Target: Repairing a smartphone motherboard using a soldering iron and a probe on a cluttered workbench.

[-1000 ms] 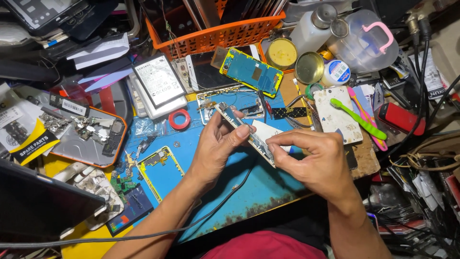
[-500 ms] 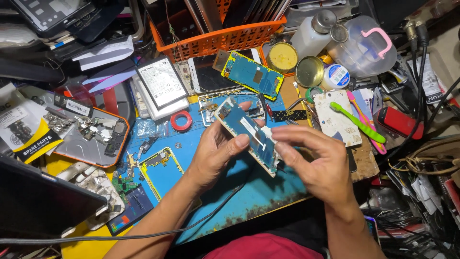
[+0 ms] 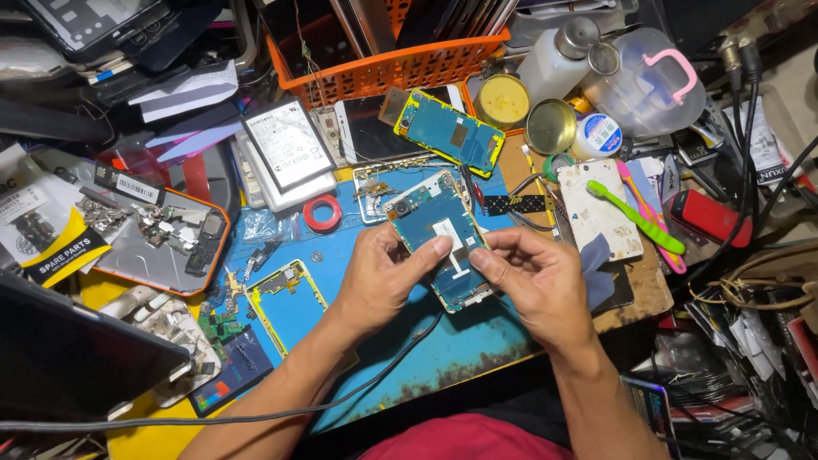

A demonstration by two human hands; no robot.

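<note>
Both my hands hold a phone frame with a blue-green circuit board above the blue work mat, its board side facing up. My left hand grips its left edge, thumb pressing on a white patch in the board's middle. My right hand pinches the lower right edge, with the thumb tip next to the same white patch. The frame's lower end is partly hidden between the two hands.
A second blue board lies by the orange basket. A red tape roll, a yellow-edged phone frame, a battery, tins, green and pink toothbrushes and a tray of small parts crowd the bench.
The phone frame has been turned from edge-on to flat, board side up, and both thumbs have come onto its middle. The view has shifted slightly.
</note>
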